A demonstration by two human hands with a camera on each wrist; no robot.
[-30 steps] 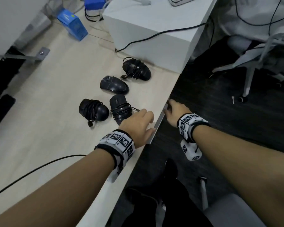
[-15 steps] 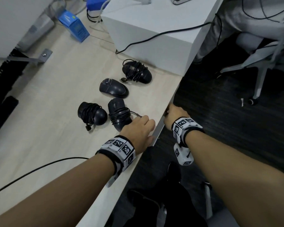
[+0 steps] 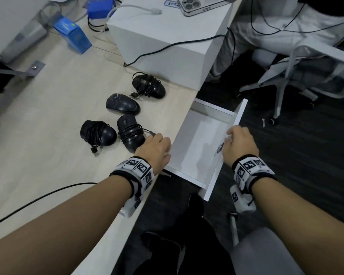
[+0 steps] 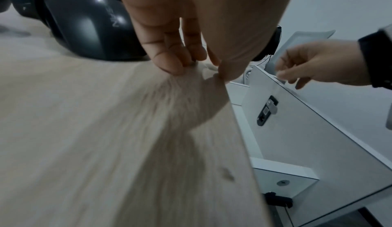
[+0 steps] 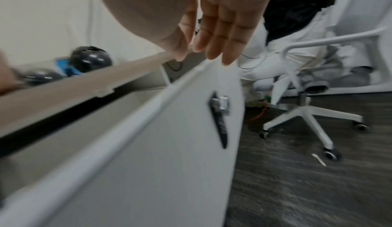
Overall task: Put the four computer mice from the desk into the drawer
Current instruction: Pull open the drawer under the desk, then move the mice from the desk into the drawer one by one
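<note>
Four black mice lie on the pale wooden desk (image 3: 48, 108): a cable-wrapped one at the back (image 3: 149, 86), a plain one (image 3: 122, 104), and two cable-wrapped ones (image 3: 97, 133) (image 3: 130, 132) nearer me. My left hand (image 3: 155, 147) rests by the desk edge, fingertips on the wood (image 4: 169, 66) beside the nearest mouse (image 4: 89, 22), holding nothing. The white drawer (image 3: 197, 135) stands pulled out with nothing in it. My right hand (image 3: 239, 143) is at the top edge of the drawer front (image 5: 159, 146), fingers (image 5: 214, 46) straight.
A white box (image 3: 167, 42) with a phone (image 3: 203, 4) and a black cable on it stands behind the mice. A blue box (image 3: 74, 34) lies at the back left. A person sits on a white office chair (image 3: 286, 76) right of the drawer. Another cable (image 3: 38, 199) crosses the near desk.
The drawer, shut under the desk edge before, now stands pulled out, and my right hand has moved right with its front. My left hand has stayed by the desk edge.
</note>
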